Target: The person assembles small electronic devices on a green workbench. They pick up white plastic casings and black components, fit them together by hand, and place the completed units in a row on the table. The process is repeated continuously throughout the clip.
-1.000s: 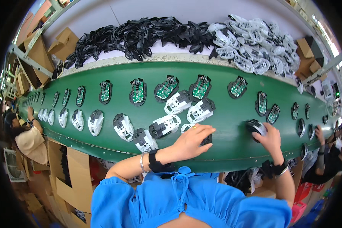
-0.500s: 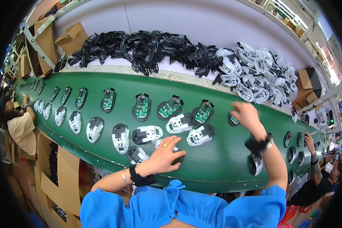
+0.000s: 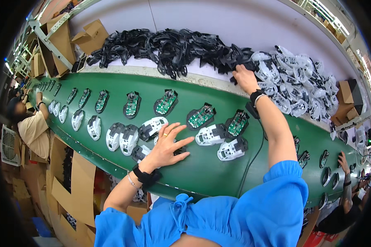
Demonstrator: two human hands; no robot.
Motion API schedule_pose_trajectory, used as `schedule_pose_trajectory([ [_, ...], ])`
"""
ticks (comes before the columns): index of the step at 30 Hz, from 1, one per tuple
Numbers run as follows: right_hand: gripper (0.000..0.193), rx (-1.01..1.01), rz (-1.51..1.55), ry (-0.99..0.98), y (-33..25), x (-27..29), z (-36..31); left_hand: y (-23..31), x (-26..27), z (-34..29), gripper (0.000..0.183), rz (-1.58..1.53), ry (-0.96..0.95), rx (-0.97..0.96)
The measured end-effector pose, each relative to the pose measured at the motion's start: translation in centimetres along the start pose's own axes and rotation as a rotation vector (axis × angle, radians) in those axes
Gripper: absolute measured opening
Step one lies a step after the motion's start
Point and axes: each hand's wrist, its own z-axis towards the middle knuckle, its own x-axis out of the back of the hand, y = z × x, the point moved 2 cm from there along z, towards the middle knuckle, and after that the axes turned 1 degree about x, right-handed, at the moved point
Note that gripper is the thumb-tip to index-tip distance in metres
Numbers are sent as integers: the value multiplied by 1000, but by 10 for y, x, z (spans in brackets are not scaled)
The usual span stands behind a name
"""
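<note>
My left hand (image 3: pixel 168 145) hovers low over the green belt (image 3: pixel 202 177), fingers spread, at a cluster of white-and-black mouse shells. One shell (image 3: pixel 152 127) lies beside its fingers and another (image 3: pixel 141 153) by its thumb side; part of a further shell is hidden under the hand. Stretched to the far side, my right hand (image 3: pixel 245 78) has its fingers curled into the edge of the heap of black plastic parts (image 3: pixel 202 49). What it grips there is hidden. Right of it is the heap of white shells (image 3: pixel 292 82). Two shells (image 3: pixel 231 149) touch near a circuit board (image 3: pixel 237 123).
Black bases with green circuit boards (image 3: pixel 167 101) line the far side of the belt; shells (image 3: pixel 94 127) run along the near side. A dark cable (image 3: pixel 257 152) hangs from my right wristband. Co-workers sit at left (image 3: pixel 33 127) and right (image 3: pixel 344 201). Cardboard boxes (image 3: pixel 82 177) stand at left.
My right hand has moved from above the belt to the heaps behind it. My left fingers have spread, and shells near that hand now lie closer together, further left. The view has shifted slightly.
</note>
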Motion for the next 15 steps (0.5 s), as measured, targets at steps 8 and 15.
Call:
schedule_pose_trajectory([
  [8,21,-839,1128,170,26,68,-39,101,-83,78,77,82,22,45],
  [15,7,-981,1960,187,-4,146,-99,123,-110,66,72,54,-203,-83],
])
